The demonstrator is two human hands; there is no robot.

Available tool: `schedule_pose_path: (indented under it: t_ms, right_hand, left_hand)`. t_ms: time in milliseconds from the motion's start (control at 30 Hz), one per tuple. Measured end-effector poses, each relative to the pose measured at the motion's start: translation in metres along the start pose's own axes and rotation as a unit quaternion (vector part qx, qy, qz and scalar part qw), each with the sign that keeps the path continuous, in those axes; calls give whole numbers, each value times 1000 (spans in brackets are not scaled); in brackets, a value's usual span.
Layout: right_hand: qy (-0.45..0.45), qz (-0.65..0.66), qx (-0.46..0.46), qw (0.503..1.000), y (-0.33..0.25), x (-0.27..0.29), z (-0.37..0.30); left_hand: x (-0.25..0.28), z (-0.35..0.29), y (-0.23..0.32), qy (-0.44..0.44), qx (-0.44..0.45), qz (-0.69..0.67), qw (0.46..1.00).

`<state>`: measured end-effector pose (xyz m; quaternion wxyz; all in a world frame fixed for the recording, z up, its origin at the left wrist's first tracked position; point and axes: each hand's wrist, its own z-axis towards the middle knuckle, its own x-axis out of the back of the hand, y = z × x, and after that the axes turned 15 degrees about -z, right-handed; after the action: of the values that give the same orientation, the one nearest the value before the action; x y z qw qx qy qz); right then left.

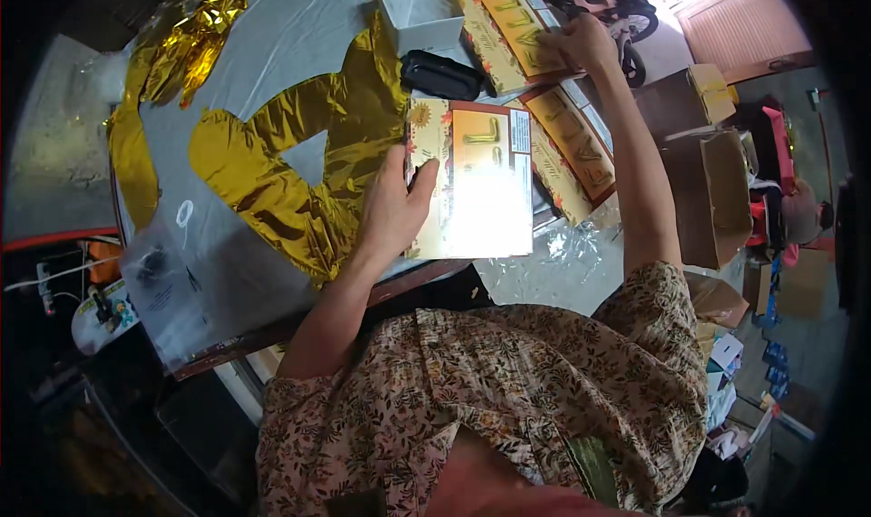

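My left hand (399, 195) grips the left edge of a flat printed balloon package (472, 195), thumb on its front and fingers behind. Glare whitens the lower right of its face. At the upper right, my right hand (585, 43) is closed at the right edge of a second, similar package (519, 41), its fingertips partly hidden. Between my forearms lies a third package (573, 145), tilted and partly covered by the one in my left hand. A flat gold foil letter balloon (367, 141) spreads over the table to the left of my left hand.
A black case (442, 74) and a white plastic bin (419, 25) stand beyond the held package. More gold foil (195, 50) lies at the far left of the sheet-covered table (259, 290). Clear plastic wrap (581, 254) sits below the packages. Cardboard boxes (703, 199) stand at right.
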<state>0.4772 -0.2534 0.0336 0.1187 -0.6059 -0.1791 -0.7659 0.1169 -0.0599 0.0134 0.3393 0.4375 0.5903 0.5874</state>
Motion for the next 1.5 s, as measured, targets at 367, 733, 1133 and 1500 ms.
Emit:
schedule_pose_path:
  t_ms: [367,733,1133,1500]
  right_hand:
    - [26,2,-19,999,-2,3,-2]
    - [-48,20,-61,997,-18,27,-13]
    - [38,346,-28,937,9,14,-11]
    - [-45,655,-87,749,-44,161,-146]
  left_hand:
    - [-53,77,56,7,-254,316,914]
    - [-93,131,23,6,-176,377,909]
    - [-95,128,25,2,-186,418,889]
    - [-30,68,136,-73,11,-238,968]
